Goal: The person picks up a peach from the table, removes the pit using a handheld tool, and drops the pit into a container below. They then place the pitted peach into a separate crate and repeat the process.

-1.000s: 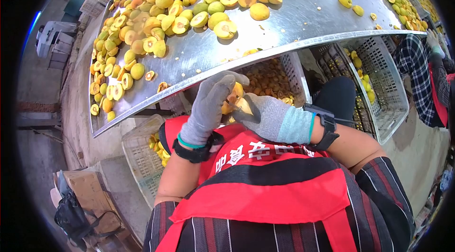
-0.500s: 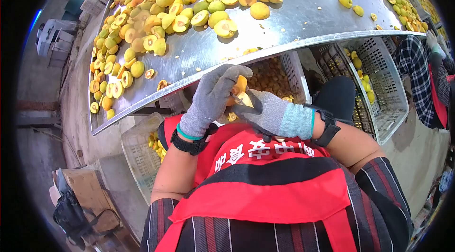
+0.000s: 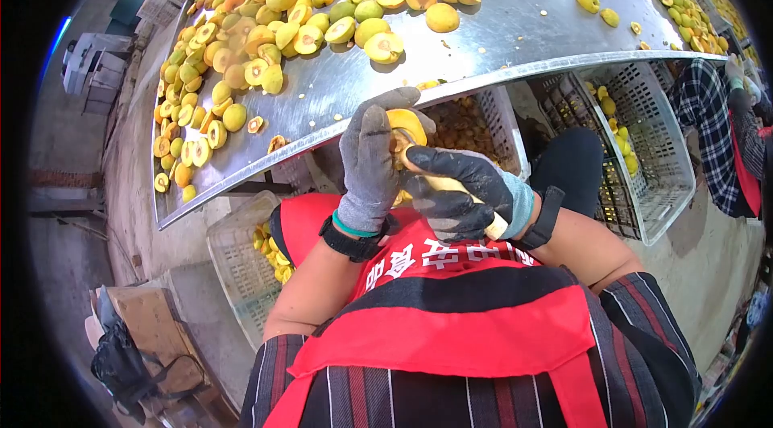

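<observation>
My left hand (image 3: pixel 366 162), in a grey work glove with a dark palm, is closed around a yellow peach half (image 3: pixel 411 124) just in front of the table edge. The cut side of the fruit faces my other hand. My right hand (image 3: pixel 475 193), gloved alike, is wrapped round a tool with a pale yellow handle (image 3: pixel 496 227); the handle runs across the palm and its end sticks out by the wrist. The tool's working end is at the peach, mostly hidden by the fingers, so its kind is unclear.
A metal table (image 3: pixel 499 41) bears a heap of whole and halved peaches (image 3: pixel 274 25). Below its edge are a crate of brown pieces (image 3: pixel 463 130), a white crate (image 3: pixel 656 138) and a left crate (image 3: pixel 233 267) with yellow fruit. Another person's checked sleeve (image 3: pixel 700 130) is at right.
The right hand has turned, so its dark palm and the tool's handle now show. My left hand has tilted more upright, and the peach half has risen slightly.
</observation>
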Tool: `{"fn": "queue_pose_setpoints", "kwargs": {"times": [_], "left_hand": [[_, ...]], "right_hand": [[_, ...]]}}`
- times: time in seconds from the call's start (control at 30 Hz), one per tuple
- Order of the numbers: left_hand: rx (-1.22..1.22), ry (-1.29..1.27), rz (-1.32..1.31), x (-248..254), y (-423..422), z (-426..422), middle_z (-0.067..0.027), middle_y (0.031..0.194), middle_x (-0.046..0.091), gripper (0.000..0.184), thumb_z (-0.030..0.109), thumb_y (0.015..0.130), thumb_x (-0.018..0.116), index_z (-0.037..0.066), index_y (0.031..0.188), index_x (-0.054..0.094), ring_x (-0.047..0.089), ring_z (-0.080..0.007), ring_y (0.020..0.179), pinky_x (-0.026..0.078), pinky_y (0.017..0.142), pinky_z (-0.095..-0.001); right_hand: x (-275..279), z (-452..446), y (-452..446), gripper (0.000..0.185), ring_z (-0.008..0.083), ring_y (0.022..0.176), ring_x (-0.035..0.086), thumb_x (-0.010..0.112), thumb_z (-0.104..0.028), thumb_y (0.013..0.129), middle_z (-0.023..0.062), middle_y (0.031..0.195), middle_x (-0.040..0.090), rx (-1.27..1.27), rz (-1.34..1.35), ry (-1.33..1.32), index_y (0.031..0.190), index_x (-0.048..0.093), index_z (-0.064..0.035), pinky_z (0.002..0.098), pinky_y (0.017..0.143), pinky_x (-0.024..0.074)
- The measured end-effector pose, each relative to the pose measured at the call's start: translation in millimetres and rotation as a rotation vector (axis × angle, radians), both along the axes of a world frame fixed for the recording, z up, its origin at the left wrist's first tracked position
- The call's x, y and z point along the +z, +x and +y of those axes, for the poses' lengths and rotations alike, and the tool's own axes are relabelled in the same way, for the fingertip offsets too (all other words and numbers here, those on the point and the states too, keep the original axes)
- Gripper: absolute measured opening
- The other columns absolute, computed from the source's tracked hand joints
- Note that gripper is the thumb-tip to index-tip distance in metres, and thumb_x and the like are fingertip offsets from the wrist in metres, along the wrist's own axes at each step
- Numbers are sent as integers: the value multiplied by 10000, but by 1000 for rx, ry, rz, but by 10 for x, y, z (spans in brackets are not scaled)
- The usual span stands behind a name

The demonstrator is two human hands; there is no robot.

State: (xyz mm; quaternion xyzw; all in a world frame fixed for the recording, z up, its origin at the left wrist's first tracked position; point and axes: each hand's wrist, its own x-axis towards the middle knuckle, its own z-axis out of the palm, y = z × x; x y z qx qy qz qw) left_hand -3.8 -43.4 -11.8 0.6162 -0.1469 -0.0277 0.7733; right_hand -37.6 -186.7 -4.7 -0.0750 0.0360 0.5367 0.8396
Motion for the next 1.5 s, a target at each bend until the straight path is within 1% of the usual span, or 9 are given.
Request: {"fn": "queue_pose_setpoints", "kwargs": {"times": [0.13, 0.23, 0.53, 0.63, 0.67, 0.8, 0.97, 1.33, 1.5], "left_hand": [[116, 57, -38, -1, 0, -113, -123, 799, 623, 491, 406, 961, 312, -17, 1114, 509, 577, -147, 642, 476, 575, -238], [68, -195, 460, -49, 70, -116, -113, 782, 618, 495, 429, 957, 304, 6, 1124, 500, 526, -139, 509, 433, 445, -227], [-89, -354, 363, -48, 165, 592, -107, 832, 612, 732, 640, 880, 200, 34, 1162, 498, 588, -191, 624, 484, 504, -289], [341, 1120, -378, 217, -119, 1405, -82, 949, 609, 317, 280, 906, 502, 17, 1077, 545, 594, -193, 856, 477, 774, -306], [343, 660, 161, 166, -201, 1811, -110, 955, 611, 321, 271, 879, 528, 16, 1074, 546, 588, -203, 897, 466, 776, -315], [298, 1621, -243, 627, -106, 1942, -150, 1028, 603, 315, 215, 830, 587, 22, 1079, 580, 578, -237, 960, 438, 839, -346], [147, 1240, -45, 577, 733, 701, -154, 1153, 557, 467, 245, 786, 631, 45, 1190, 511, 578, -259, 966, 452, 818, -344], [-109, 1477, -152, 6, 1390, 5, -146, 990, 625, 407, 167, 739, 638, 33, 1114, 552, 594, -260, 900, 469, 775, -325], [-238, 348, 280, 317, 688, 340, -65, 961, 595, 329, 133, 796, 555, 5, 1099, 545, 593, -121, 836, 491, 624, -229]], "right_hand": [[-199, -42, 11, 280, 101, 311, 397, 435, -311, 938, 27, 497, 458, 8, 50, 176, 878, 531, -55, 200, 292, 288], [-225, 28, -81, 273, 244, 776, 572, 534, -163, 868, 147, 992, 546, -643, -1727, -582, 1098, 531, -14, 341, 672, 475], [-207, -336, -23, 281, 130, 424, 519, 551, -306, 879, 62, 580, 537, -43, -520, -570, 896, 545, -26, 253, 365, 416], [-299, -408, -20, 276, 138, 439, 542, 533, -305, 887, 72, 590, 548, -31, -580, -728, 926, 540, -32, 253, 371, 438], [-304, -434, -25, 279, 138, 447, 546, 526, -311, 890, 72, 592, 550, -10, -609, -802, 931, 539, -36, 253, 378, 445], [-459, -416, -25, 298, 134, 461, 546, 476, -327, 905, 70, 591, 549, -18, -668, -772, 938, 541, -39, 246, 387, 455], [-513, -363, 2, 652, 103, 478, 542, 360, -612, 869, 55, 616, 565, 9, -626, -713, 829, 589, -4, 207, 384, 429], [-493, -471, -16, 415, 146, 420, 536, 467, -432, 903, 76, 579, 539, -179, -617, -704, 896, 546, -24, 255, 349, 426], [-438, -502, 106, 367, 120, 453, 530, 463, -403, 912, 54, 632, 557, -328, -599, -677, 941, 558, -50, 237, 400, 418]]}}
